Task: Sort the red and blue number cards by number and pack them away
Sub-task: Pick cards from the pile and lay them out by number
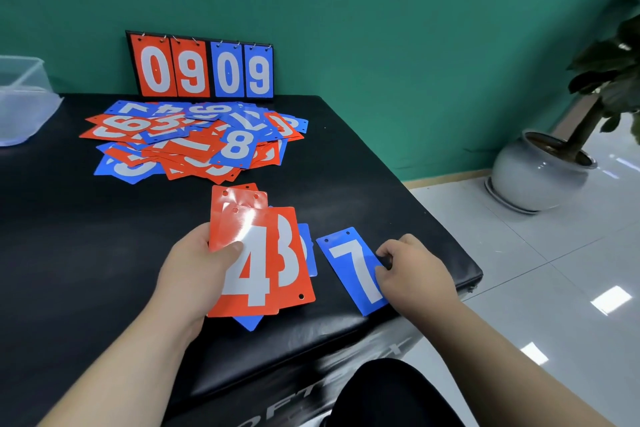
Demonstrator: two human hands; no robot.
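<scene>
My left hand (194,274) grips a fanned stack of cards (256,253) with its thumb on top: a red 4 in front, a red 3 behind it, and blue cards peeking out at the right and bottom. My right hand (412,270) pinches the right edge of a blue 7 card (349,267) that lies on the black padded table (104,253) near its front right corner. A loose heap of red and blue number cards (194,142) is spread out at the back of the table.
A flip scoreboard (204,69) reading 0 9 0 9 leans against the green wall behind the heap. A clear plastic box (20,100) sits at the far left. A potted plant (543,170) stands on the tiled floor to the right.
</scene>
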